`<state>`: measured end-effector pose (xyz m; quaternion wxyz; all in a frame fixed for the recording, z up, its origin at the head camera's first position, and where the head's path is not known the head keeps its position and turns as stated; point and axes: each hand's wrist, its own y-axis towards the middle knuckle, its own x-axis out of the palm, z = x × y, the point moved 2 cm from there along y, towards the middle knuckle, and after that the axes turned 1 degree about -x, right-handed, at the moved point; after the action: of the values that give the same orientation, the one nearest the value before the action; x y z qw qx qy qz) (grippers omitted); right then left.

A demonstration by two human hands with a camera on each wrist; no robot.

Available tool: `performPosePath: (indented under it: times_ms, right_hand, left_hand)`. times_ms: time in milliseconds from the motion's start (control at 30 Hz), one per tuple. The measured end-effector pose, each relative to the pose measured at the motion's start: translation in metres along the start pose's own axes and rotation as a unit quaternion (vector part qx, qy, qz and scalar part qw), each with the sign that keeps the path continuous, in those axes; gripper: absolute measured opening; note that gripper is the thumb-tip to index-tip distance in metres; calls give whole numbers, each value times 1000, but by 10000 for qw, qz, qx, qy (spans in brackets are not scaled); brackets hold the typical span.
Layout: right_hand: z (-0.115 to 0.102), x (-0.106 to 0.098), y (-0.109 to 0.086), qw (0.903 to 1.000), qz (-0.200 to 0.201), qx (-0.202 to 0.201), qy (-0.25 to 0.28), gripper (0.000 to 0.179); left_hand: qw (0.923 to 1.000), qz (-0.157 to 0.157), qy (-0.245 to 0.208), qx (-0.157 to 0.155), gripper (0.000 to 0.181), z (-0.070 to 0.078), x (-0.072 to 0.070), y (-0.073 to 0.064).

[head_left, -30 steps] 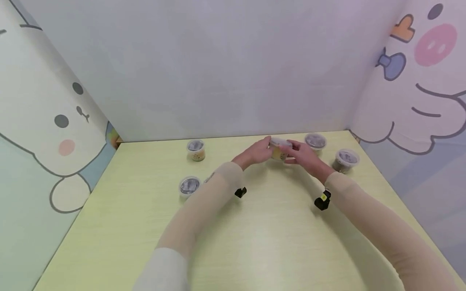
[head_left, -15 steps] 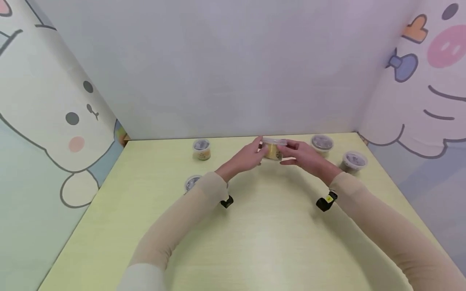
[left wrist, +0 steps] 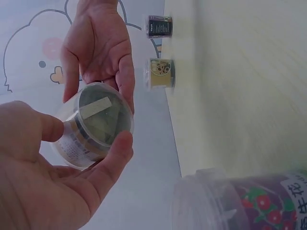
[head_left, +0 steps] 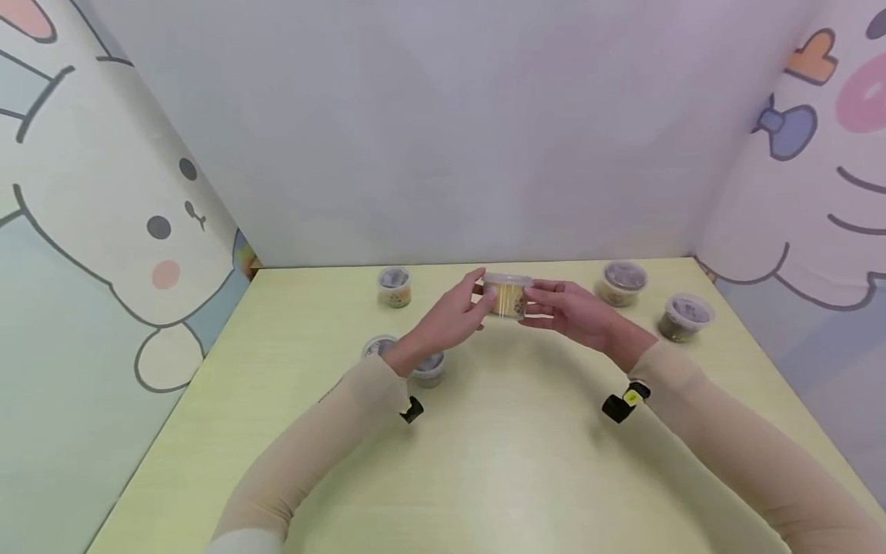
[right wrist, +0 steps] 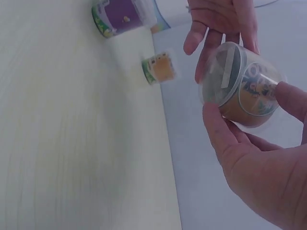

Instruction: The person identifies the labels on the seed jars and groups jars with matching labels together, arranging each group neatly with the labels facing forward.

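Note:
A small round clear plastic tub (head_left: 508, 298) with a lid and a yellow label is held in both hands above the far part of the table. My left hand (head_left: 446, 315) grips its left side, thumb on the near face. On the opposite side, my right hand (head_left: 574, 315) holds it between thumb and fingers. In the left wrist view, the tub (left wrist: 91, 127) shows its clear end face with a pale strip on it. A printed round label on the tub (right wrist: 254, 93) faces the right wrist camera.
Similar lidded tubs stand on the pale yellow table (head_left: 498, 462): one at the back left (head_left: 394, 287), another (head_left: 428, 369) near my left wrist, partly covered, and two (head_left: 623, 282) at the right. A grey wall (head_left: 443, 138) rises behind the table.
Both hands have brought the tub leftward and a little nearer, and its labelled side shows more. The head view has turned left. A tub near my left wrist has come into sight.

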<state>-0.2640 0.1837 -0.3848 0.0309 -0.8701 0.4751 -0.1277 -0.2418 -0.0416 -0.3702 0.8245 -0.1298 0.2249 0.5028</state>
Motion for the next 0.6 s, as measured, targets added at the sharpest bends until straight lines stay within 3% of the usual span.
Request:
performPosePath:
  times_ms: [200,600]
  right_hand:
    - [3,7,-4,9986,191,225,443,64]
    - [7,10,-4,9981,116,345,504,60]
  left_hand:
    - [9998,140,-89,-58,69,-1,1,-9]
    - [9994,-11,-294,-173,66,-7,0,-15]
